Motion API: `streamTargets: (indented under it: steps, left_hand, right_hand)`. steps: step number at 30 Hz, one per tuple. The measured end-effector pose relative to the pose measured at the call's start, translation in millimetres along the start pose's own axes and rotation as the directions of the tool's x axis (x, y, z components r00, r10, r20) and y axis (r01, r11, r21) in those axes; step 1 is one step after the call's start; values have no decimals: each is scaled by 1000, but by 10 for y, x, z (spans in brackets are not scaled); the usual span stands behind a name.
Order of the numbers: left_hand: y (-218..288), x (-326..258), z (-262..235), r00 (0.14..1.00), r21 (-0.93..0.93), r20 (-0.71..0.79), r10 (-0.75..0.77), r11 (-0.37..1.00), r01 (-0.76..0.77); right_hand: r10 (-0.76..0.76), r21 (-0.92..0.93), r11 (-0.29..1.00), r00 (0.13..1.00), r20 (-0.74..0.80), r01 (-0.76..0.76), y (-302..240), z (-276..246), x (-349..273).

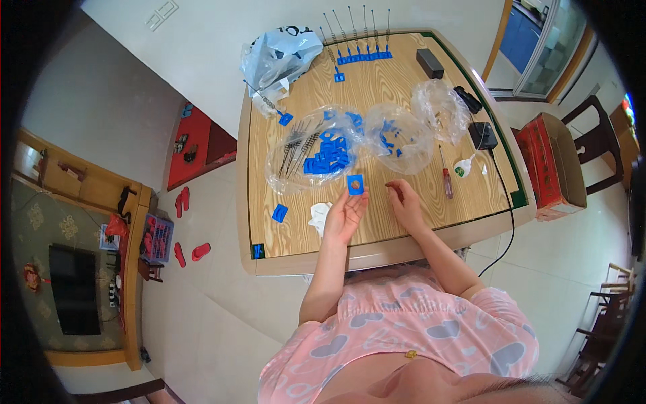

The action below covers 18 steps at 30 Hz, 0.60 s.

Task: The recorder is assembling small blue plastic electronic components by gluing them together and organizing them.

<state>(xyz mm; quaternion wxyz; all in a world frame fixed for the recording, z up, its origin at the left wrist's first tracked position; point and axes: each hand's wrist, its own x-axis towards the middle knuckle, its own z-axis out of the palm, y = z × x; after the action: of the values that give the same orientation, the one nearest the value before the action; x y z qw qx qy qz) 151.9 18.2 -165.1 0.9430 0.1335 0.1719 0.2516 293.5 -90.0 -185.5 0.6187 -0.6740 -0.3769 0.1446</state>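
My left hand (344, 217) holds a blue square plastic piece with a round hole (355, 184) at its fingertips, palm turned up. To its right, my right hand (406, 210) hovers over the table with fingers curled together; anything between the fingertips is too small to make out. Beyond my left hand, a clear plastic bag (277, 176) lies spread open with a heap of blue plastic pieces (328, 156) and several thin rods with springs (293, 149). Another clear bag (418, 153) holds small blue parts (386, 137). One loose blue piece (280, 213) and a crumpled white tissue (319, 217) lie near my left forearm.
A row of blue pieces with upright spring rods (363, 56) stands at the table's far edge. A screwdriver (447, 183), a third clear bag (441, 111), a black box (429, 63) and a black device with a cable (482, 136) lie rightward. A pale blue bag (282, 50) sits far left.
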Motion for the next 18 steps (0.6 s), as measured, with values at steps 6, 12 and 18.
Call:
streamTargets:
  steps: [6, 12, 18]
  left_hand:
    - [-22, -83, -11, 1000, 32, -19, 0, 999, 0]
    - [-105, -79, -72, 998, 67, -53, -19, 997, 23]
    - [-110, -91, -50, 999, 26, -31, -36, 999, 37]
  right_hand:
    - [-3, -12, 1000, 1000, 5, 3, -18, -6, -6]
    - [-68, -83, 994, 996, 54, 73, -74, -30, -15]
    - [-40, -56, 997, 997, 68, 44, -114, -41, -16]
